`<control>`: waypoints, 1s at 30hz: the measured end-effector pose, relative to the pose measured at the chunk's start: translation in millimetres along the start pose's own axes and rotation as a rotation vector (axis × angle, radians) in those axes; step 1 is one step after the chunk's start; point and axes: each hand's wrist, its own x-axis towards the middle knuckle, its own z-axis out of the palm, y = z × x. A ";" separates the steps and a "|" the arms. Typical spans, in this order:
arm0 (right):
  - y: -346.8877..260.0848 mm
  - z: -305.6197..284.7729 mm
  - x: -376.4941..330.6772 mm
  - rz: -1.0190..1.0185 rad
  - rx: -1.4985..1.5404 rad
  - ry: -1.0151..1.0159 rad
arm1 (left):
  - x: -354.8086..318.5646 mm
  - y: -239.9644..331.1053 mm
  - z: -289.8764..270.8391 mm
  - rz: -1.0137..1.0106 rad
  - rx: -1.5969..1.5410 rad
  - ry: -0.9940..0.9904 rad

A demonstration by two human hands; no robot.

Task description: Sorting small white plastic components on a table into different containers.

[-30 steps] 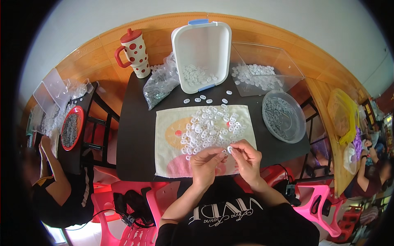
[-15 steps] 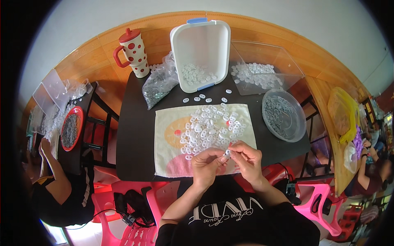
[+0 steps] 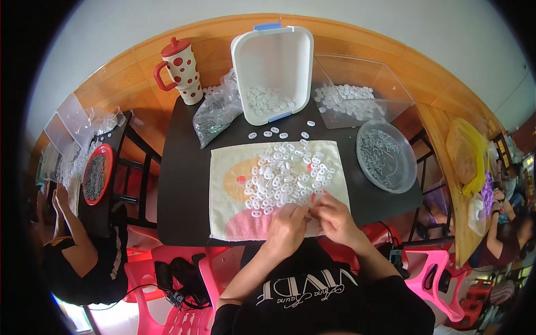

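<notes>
My left hand (image 3: 286, 228) and my right hand (image 3: 333, 219) meet over the near edge of a patterned cloth (image 3: 222, 192). Both are closed, with the fingertips pinched together around a small white oval plastic piece, which the fingers now hide almost wholly. Just beyond them, a loose heap of white oval plastic pieces with two holes each (image 3: 285, 173) covers the middle of the cloth. Several more ovals (image 3: 283, 135) lie on the dark table past the cloth's far edge.
Behind the cloth stand a white bin (image 3: 272, 72) tipped toward me, a bag of small grey parts (image 3: 215, 120), a dotted tumbler (image 3: 183, 72) and a clear box (image 3: 357, 106) of ovals. A round tub (image 3: 386, 156) of grey parts sits right. Other people work at both sides.
My left hand has turned over so its back shows, and its fingers have closed in against my right hand. The white piece, visible between them before, is now covered.
</notes>
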 end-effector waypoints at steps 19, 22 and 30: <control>-5.8 2.4 -6.9 -0.211 -0.273 -0.110 | 21.7 15.5 -27.7 0.136 -0.094 -0.249; -6.3 0.2 -6.0 -0.200 -0.227 -0.155 | 20.3 14.5 -28.7 0.096 -0.028 -0.350; -9.3 -3.8 1.9 -0.161 -0.220 -0.247 | 28.0 3.3 -26.6 0.078 -0.064 -0.340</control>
